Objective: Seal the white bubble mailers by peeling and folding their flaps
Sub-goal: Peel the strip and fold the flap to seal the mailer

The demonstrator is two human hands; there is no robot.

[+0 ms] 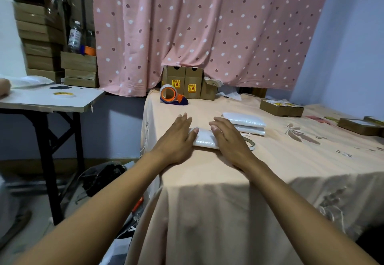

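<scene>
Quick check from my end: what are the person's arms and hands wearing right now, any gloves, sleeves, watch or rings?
Nothing visible. The left hand and right hand are bare, with no gloves. Both forearms are uncovered as far as the frame shows, so no sleeves appear. No watch, bracelet or ring can be seen on either wrist or the fingers.

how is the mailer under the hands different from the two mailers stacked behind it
The mailer under the hands lies alone near the table edge, pressed flat by the left hand and right hand. The stacked mailers sit further back, one atop the other, untouched. All are white and padded.
</scene>
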